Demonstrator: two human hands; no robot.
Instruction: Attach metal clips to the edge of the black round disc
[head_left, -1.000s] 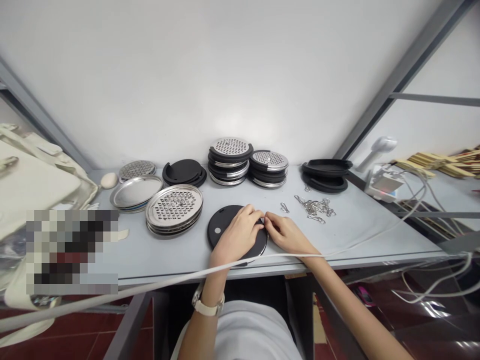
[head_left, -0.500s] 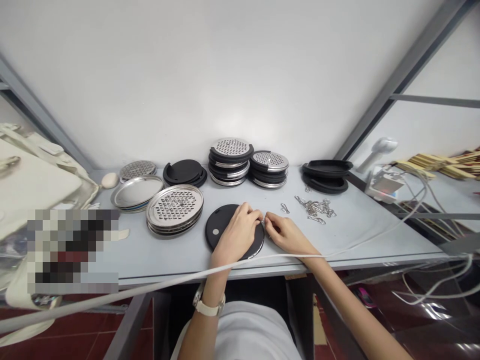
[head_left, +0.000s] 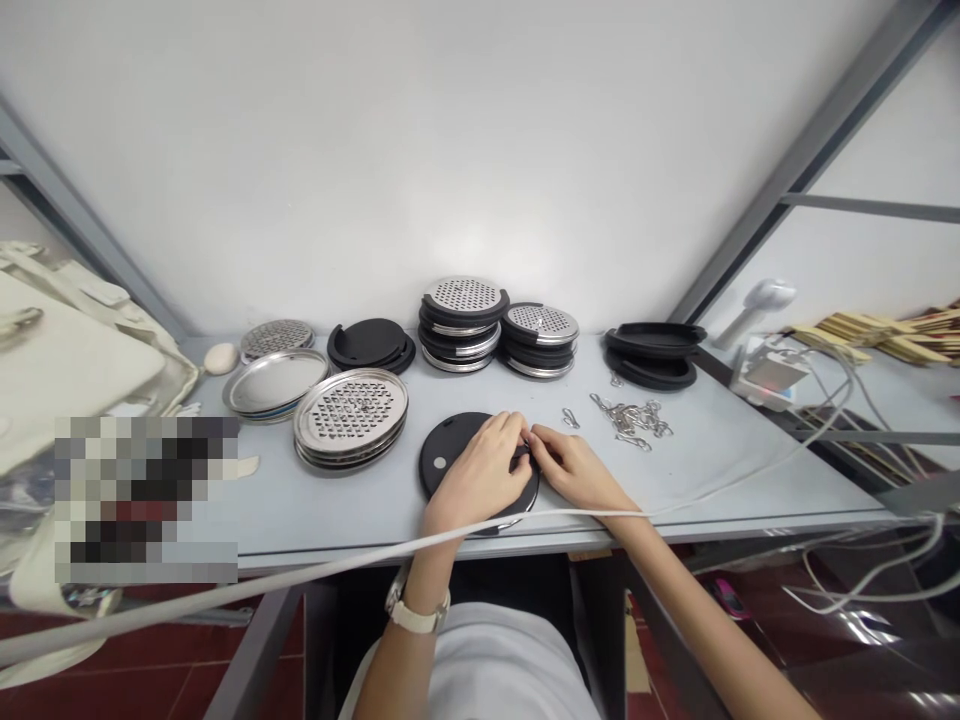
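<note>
The black disc (head_left: 457, 455) lies flat on the pale worktop (head_left: 720, 455) at the lower centre of the frame, near the front edge, its broad face turned up; being round, it has no clear long axis, though a small notch in its rim sits at the upper left and a pale round spot shows on its left part. It looks matte and dark, with a thin bright metal edge showing at its lower rim. The left hand (head_left: 480, 475) rests on top of the disc and covers much of its right half, fingers curled toward the right rim. The right hand (head_left: 574, 470) meets it from the right, fingertips drawn together at the disc's right edge in a pinching grip on something small; what that is cannot be made out, since the fingers of both hands hide it. Whether the left hand's grip pinches anything or merely presses on the disc cannot be told. A white cable (head_left: 300, 575) crosses the lower frame in front of both wrists, and a pale wristwatch (head_left: 416, 610) sits on the left wrist. Just right of the hands lies a heap of small metal clips (head_left: 634, 415). Above left of the disc stands a stack of perforated metal plates (head_left: 350, 410), and behind it two stacks of assembled discs (head_left: 495, 335).
</note>
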